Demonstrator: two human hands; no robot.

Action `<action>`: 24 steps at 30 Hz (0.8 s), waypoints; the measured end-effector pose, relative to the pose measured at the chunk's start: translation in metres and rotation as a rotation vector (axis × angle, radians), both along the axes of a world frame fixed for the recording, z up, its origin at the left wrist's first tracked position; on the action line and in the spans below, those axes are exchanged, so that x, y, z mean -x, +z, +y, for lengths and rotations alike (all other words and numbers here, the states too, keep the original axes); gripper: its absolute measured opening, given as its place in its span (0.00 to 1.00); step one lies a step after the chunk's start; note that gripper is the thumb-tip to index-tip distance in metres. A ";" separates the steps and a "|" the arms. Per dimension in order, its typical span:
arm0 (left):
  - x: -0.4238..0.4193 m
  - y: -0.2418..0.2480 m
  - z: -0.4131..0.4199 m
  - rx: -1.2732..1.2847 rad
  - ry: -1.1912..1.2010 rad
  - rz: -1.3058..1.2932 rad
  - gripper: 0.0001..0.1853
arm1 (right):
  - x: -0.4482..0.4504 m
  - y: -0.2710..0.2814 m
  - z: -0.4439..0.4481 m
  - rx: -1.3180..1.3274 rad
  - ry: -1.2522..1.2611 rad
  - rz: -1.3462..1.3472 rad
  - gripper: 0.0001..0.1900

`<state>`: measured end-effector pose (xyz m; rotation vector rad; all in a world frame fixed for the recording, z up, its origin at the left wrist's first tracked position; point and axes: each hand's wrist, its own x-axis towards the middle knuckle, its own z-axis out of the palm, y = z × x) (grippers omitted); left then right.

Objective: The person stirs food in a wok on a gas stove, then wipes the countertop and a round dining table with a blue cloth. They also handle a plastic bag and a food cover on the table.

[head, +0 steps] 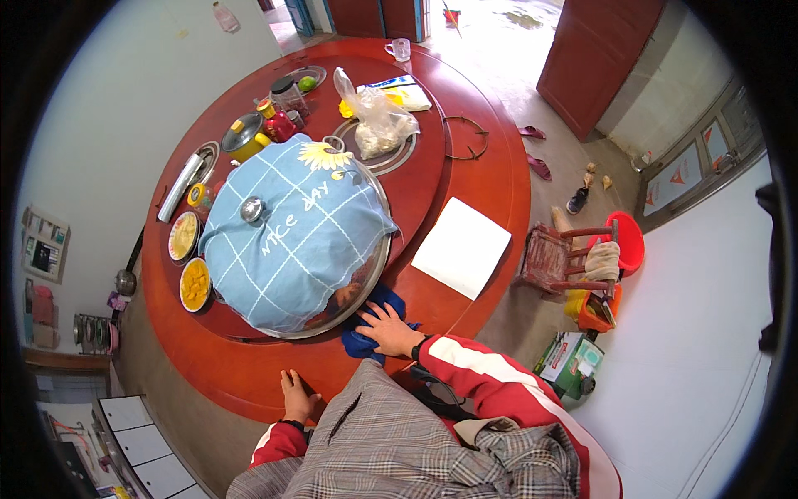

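Observation:
A bunched dark blue cloth lies on the round red wooden table, close to its near edge. My right hand has hold of it from above, fingers spread over the folds. My left hand rests at the table's near edge, holding nothing, its thumb apart from the fingers. Just beyond the blue cloth stands a large round metal pan on the raised turntable. A light blue checked cloth with a sunflower and lettering covers most of it, and a metal lid knob pokes through.
A white sheet lies right of the turntable. Two bowls of yellow food, a yellow pot, jars and a plastic bag of food crowd the turntable. A wooden chair and red bucket stand at right.

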<state>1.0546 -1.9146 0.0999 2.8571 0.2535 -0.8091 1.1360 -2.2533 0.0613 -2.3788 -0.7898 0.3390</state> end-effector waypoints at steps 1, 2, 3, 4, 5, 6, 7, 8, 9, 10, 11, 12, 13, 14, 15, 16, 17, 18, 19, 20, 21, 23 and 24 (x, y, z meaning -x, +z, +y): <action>0.001 -0.001 0.001 0.003 -0.004 -0.004 0.59 | 0.002 0.000 -0.002 -0.004 0.033 -0.008 0.37; 0.001 -0.002 0.003 0.006 -0.011 -0.005 0.59 | 0.004 0.001 -0.004 -0.006 0.066 -0.010 0.37; 0.000 -0.004 0.004 0.004 -0.017 -0.023 0.59 | 0.008 0.001 -0.007 0.008 0.100 0.003 0.37; 0.000 -0.005 0.005 0.003 -0.028 -0.033 0.59 | 0.010 0.002 -0.010 0.029 0.124 0.016 0.36; 0.001 -0.006 0.007 0.000 -0.045 -0.032 0.58 | 0.013 0.003 -0.015 0.022 0.149 0.027 0.36; 0.002 -0.007 0.010 0.018 -0.058 -0.053 0.58 | 0.020 0.005 -0.018 0.012 0.156 0.027 0.36; 0.003 -0.008 0.010 -0.001 -0.054 -0.046 0.58 | 0.023 0.006 -0.023 0.021 0.167 0.032 0.35; 0.004 -0.008 0.011 0.017 -0.059 -0.052 0.58 | 0.030 0.007 -0.029 -0.005 0.169 0.055 0.35; 0.004 -0.008 0.013 0.034 -0.060 -0.062 0.57 | 0.035 0.009 -0.034 -0.007 0.164 0.059 0.35; 0.005 -0.008 0.013 0.043 -0.064 -0.064 0.57 | 0.041 0.010 -0.039 0.004 0.148 0.076 0.35; 0.005 -0.008 0.014 0.049 -0.065 -0.068 0.57 | 0.048 0.011 -0.044 -0.005 0.130 0.078 0.34; 0.006 -0.008 0.015 0.064 -0.069 -0.083 0.56 | 0.055 0.012 -0.049 0.001 0.110 0.072 0.34; 0.006 -0.007 0.016 0.062 -0.081 -0.084 0.56 | 0.062 0.012 -0.054 -0.005 0.076 0.070 0.33; 0.006 -0.007 0.016 0.071 -0.095 -0.096 0.55 | 0.069 0.012 -0.061 -0.010 0.045 0.052 0.33; 0.008 -0.007 0.017 0.081 -0.102 -0.103 0.55 | 0.076 0.011 -0.067 -0.017 0.016 0.036 0.32; 0.009 -0.006 0.017 0.080 -0.108 -0.108 0.55 | 0.084 0.011 -0.072 -0.018 -0.035 0.013 0.32; 0.010 -0.005 0.018 0.086 -0.127 -0.132 0.54 | 0.090 0.010 -0.077 -0.002 -0.075 0.016 0.32; 0.011 -0.005 0.018 0.084 -0.129 -0.129 0.53 | 0.096 0.008 -0.082 0.006 -0.127 0.009 0.32; 0.012 -0.004 0.019 0.091 -0.132 -0.138 0.52 | 0.103 0.007 -0.085 0.029 -0.173 0.016 0.31; 0.014 -0.003 0.021 0.101 -0.156 -0.138 0.51 | 0.110 0.006 -0.087 0.026 -0.244 0.009 0.32; 0.016 -0.001 0.024 0.121 -0.181 -0.149 0.50 | 0.117 0.004 -0.087 0.037 -0.313 0.014 0.32; 0.020 0.003 0.032 0.174 -0.234 -0.168 0.48 | 0.130 0.000 -0.078 0.069 -0.461 0.020 0.34; 0.023 0.005 0.037 0.207 -0.262 -0.174 0.47 | 0.134 -0.002 -0.070 0.072 -0.533 -0.005 0.34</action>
